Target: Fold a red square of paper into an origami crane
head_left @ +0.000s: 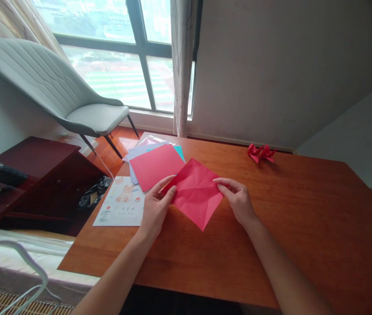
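Observation:
A creased square of red origami paper [199,192] is held up over the table, one corner pointing toward me. Crossing fold lines run through its middle. My left hand [158,202] pinches its left corner between thumb and fingers. At the right corner, my right hand [235,197] grips it the same way. Behind my left hand lies a smooth red sheet [158,165] on top of several coloured sheets. Under that hand's side is a white booklet [117,208] with a bear drawing, partly hidden by the hand.
Small folded red paper figures [261,153] stand at the far right of the wooden table [304,227]. A grey chair [74,96] is by the window at the left. A dark red cabinet [35,166] and a white cable [31,258] are left of the table.

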